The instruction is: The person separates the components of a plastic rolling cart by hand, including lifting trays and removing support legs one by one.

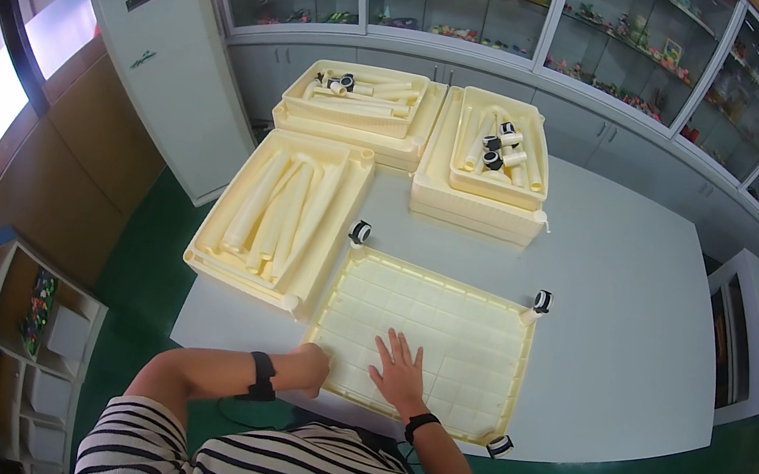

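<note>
A cream plastic shelf tray (475, 330) lies upside down in front of me, its ribbed underside up. Black-and-white caster wheels stand at three of its corners: far left (360, 232), far right (544, 302) and near right (500, 446). My left hand (307, 369) is closed at the near left corner; whatever it grips there is hidden by the fingers. With fingers spread, my right hand (397, 372) rests flat on the tray's underside and holds nothing.
On the grey table (635, 282), a tray of cream tubes (278, 209) stands at the left. Behind are two stacks of trays, the left one (354, 95) and the right one (501, 152), holding tubes and casters. An air conditioner (169, 48) and glass cabinets (460, 8) stand beyond.
</note>
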`<action>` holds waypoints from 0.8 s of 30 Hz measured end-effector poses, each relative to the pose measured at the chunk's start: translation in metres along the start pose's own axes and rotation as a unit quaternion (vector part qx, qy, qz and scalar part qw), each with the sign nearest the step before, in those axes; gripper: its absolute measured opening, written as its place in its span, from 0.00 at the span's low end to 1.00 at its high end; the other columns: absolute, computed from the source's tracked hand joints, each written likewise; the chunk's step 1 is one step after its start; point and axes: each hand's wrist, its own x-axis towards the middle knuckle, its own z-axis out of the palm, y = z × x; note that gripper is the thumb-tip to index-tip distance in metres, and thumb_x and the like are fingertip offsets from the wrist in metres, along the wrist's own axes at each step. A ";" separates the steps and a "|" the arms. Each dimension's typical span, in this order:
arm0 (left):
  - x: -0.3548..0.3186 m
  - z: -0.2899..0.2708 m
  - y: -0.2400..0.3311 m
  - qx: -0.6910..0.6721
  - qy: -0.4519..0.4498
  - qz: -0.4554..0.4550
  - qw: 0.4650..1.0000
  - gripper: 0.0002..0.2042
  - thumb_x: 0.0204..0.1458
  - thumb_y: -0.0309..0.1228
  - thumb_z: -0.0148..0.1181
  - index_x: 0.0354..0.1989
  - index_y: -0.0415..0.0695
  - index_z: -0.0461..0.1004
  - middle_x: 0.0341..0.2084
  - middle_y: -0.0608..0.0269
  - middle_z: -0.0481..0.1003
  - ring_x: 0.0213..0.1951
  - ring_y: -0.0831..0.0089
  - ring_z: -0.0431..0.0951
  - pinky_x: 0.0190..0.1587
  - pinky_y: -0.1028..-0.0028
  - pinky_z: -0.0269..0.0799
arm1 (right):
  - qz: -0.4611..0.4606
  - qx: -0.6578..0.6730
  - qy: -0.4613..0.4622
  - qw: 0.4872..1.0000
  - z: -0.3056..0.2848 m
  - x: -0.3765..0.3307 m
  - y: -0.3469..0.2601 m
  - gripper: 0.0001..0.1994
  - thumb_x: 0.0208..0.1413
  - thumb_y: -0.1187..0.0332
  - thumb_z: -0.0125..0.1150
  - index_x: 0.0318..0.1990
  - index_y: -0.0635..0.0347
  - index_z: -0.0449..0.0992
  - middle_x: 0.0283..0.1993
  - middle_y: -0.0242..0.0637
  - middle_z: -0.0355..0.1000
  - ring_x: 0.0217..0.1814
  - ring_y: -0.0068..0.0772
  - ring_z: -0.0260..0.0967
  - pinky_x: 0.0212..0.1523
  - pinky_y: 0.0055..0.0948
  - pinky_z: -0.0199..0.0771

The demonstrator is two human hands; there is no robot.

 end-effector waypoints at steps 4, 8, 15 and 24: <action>0.026 -0.006 0.009 0.025 -0.125 -0.025 0.991 0.16 0.42 0.42 0.56 0.34 0.43 0.78 0.30 0.58 0.76 0.34 0.61 0.77 0.37 0.66 0.73 | -0.005 0.006 0.010 1.000 0.000 -0.001 -0.001 0.28 0.52 0.51 0.48 0.61 0.47 0.55 0.67 0.36 0.43 0.68 0.39 0.41 0.59 0.58 0.45; 0.081 0.042 -0.002 0.093 -0.111 -0.112 0.983 0.10 0.44 0.33 0.58 0.33 0.44 0.78 0.27 0.60 0.77 0.33 0.61 0.77 0.35 0.66 0.74 | -0.001 0.013 0.012 1.000 0.001 -0.001 0.000 0.28 0.52 0.52 0.49 0.60 0.48 0.55 0.66 0.37 0.43 0.68 0.40 0.40 0.59 0.58 0.45; 0.051 0.060 -0.062 -0.666 -0.248 -0.185 0.679 0.06 0.45 0.33 0.57 0.24 0.45 0.72 0.21 0.66 0.74 0.22 0.73 0.73 0.28 0.71 0.73 | 0.000 -0.002 -0.001 1.000 0.003 -0.001 0.002 0.29 0.52 0.51 0.48 0.61 0.46 0.54 0.67 0.35 0.42 0.68 0.37 0.40 0.60 0.57 0.43; 0.094 0.108 -0.081 -0.639 -0.362 -0.128 0.667 0.05 0.48 0.28 0.52 0.24 0.42 0.68 0.20 0.62 0.74 0.25 0.73 0.77 0.28 0.75 0.76 | -0.007 0.014 0.008 1.000 -0.002 0.003 -0.004 0.29 0.52 0.51 0.48 0.61 0.46 0.54 0.67 0.34 0.43 0.68 0.37 0.40 0.60 0.56 0.43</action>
